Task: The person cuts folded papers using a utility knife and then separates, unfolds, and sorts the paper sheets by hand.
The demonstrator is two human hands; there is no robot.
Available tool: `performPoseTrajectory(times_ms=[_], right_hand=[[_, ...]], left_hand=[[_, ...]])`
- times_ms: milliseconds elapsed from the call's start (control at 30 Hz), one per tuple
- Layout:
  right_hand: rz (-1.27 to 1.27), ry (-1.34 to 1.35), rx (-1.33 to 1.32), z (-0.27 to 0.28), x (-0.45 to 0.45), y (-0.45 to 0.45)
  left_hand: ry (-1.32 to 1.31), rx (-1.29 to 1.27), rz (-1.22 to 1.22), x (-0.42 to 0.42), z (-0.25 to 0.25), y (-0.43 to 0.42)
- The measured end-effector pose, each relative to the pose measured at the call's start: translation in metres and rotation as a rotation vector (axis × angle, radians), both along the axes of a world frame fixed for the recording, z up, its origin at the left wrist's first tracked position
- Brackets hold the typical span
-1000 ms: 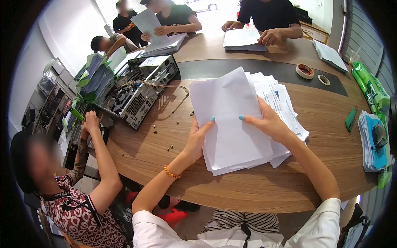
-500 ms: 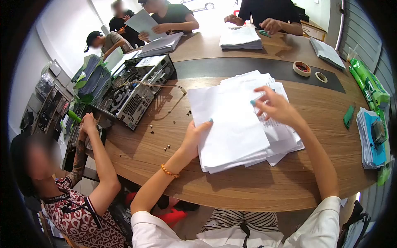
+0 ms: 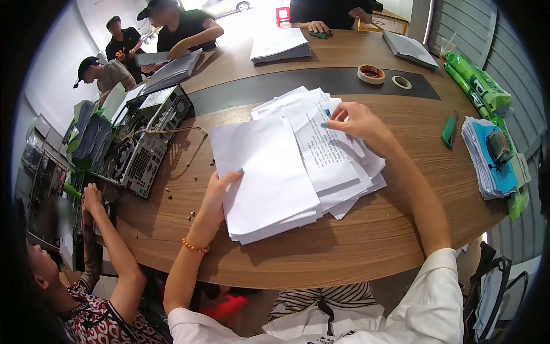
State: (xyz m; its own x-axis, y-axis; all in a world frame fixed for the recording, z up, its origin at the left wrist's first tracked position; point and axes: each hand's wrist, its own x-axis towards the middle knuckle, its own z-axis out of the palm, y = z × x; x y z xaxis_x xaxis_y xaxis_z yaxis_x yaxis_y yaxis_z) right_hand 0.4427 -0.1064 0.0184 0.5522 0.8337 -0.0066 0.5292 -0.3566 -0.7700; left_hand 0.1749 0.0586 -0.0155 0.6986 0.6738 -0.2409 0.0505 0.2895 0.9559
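My left hand [image 3: 216, 198] grips the left edge of a stack of white sheets [image 3: 269, 178], its thumb on the blank top page. Just to the right, a printed sheet [image 3: 323, 143] lies over a loose, uneven pile of papers [image 3: 369, 182]. My right hand [image 3: 358, 123] has its fingers curled in at this sheet's upper right edge, closed on it. The fingertips partly cover the edge. A small blue mark shows beside them on the page.
An opened computer case [image 3: 143, 140] stands at left, with loose screws [image 3: 192, 215] nearby. Tape rolls [image 3: 371, 74], a green cutter [image 3: 450, 131] and bundled papers [image 3: 487, 160] are at right. A person's hands [image 3: 91, 198] work at left. Other people stand across the table, near another paper stack [image 3: 281, 46].
My view has swung right, so things appear further left. My right hand has come from above the blank top page, fingers spread, to the printed sheet, which is now more exposed. My left hand keeps its grip.
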Motion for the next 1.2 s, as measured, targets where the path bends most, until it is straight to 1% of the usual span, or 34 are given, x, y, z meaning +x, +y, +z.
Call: performPoseTrajectory(times_ms=[67, 100, 133, 200, 233, 267, 333, 367, 400, 467, 533, 567, 633, 667, 733, 767, 833, 867, 933, 967, 1033, 1067, 1133, 1200], right_hand=[[-0.07, -0.351, 0.119, -0.014, -0.002, 0.01], [-0.087, -0.365, 0.079, -0.016, -0.004, 0.012], [-0.084, -0.366, 0.081, -0.018, -0.005, 0.013], [-0.104, -0.258, 0.099, -0.021, -0.008, 0.015], [-0.136, -0.038, 0.07, -0.01, -0.013, 0.013], [-0.112, -0.038, 0.08, -0.014, -0.01, 0.014], [-0.098, -0.185, 0.182, -0.02, 0.0, 0.016], [-0.071, -0.186, 0.193, -0.021, 0.001, 0.017], [-0.1, -0.213, 0.226, -0.017, -0.003, 0.015], [-0.116, -0.239, 0.265, -0.014, 0.0, 0.013], [-0.115, -0.355, 0.37, -0.01, 0.0, 0.012], [-0.107, -0.354, 0.373, -0.005, 0.001, 0.009], [-0.35, -0.173, 0.335, 0.021, -0.011, 0.0], [-0.345, -0.173, 0.335, 0.021, -0.004, -0.001], [-0.319, -0.093, 0.592, 0.024, 0.011, -0.006], [-0.316, -0.092, 0.592, 0.023, 0.014, -0.006], [-0.253, 0.062, 0.846, 0.031, 0.006, -0.004], [-0.252, 0.065, 0.845, 0.029, 0.005, -0.001], [0.005, 0.022, 0.969, 0.025, 0.004, 0.006], [0.004, 0.026, 0.97, 0.023, 0.0, 0.009], [0.387, -0.06, 0.904, 0.022, -0.015, 0.015], [0.36, 0.053, 0.692, 0.021, -0.02, 0.011], [0.55, -0.26, 0.447, 0.036, -0.048, 0.009], [0.713, -0.256, 0.284, 0.036, -0.06, 0.009]], left_hand=[[-0.003, -0.016, 0.02, 0.001, -0.001, -0.002], [0.003, -0.001, -0.018, 0.001, -0.004, 0.0], [0.01, 0.014, -0.054, 0.0, -0.006, 0.002], [0.003, 0.024, -0.076, 0.001, -0.008, 0.002], [-0.004, 0.033, -0.098, 0.0, -0.008, 0.002], [-0.005, 0.044, -0.074, -0.002, -0.006, 0.001], [0.027, 0.038, -0.079, -0.001, -0.001, -0.003], [0.009, 0.012, -0.076, -0.001, 0.005, -0.007], [0.005, 0.019, -0.051, -0.001, 0.005, -0.006], [-0.018, -0.024, -0.1, -0.001, 0.001, -0.002], [-0.029, -0.021, -0.097, -0.002, -0.002, 0.002], [-0.045, -0.047, -0.111, -0.001, -0.002, 0.003], [-0.063, -0.072, -0.119, -0.001, -0.002, 0.003], [-0.068, -0.068, -0.119, -0.001, -0.003, 0.003], [-0.075, -0.065, -0.115, 0.0, -0.003, 0.002], [-0.072, -0.07, -0.106, 0.0, -0.001, 0.001], [-0.067, -0.075, -0.094, 0.0, 0.0, 0.001], [-0.044, -0.07, -0.107, 0.0, 0.0, 0.002], [-0.018, -0.063, -0.119, 0.0, 0.001, 0.003], [-0.02, -0.062, -0.111, 0.0, 0.001, 0.002], [-0.019, -0.061, -0.102, 0.0, 0.001, 0.002], [-0.026, -0.066, -0.099, 0.001, 0.0, 0.002], [-0.029, -0.069, -0.096, 0.001, -0.001, 0.003], [-0.019, -0.074, -0.102, 0.001, 0.0, 0.003]])
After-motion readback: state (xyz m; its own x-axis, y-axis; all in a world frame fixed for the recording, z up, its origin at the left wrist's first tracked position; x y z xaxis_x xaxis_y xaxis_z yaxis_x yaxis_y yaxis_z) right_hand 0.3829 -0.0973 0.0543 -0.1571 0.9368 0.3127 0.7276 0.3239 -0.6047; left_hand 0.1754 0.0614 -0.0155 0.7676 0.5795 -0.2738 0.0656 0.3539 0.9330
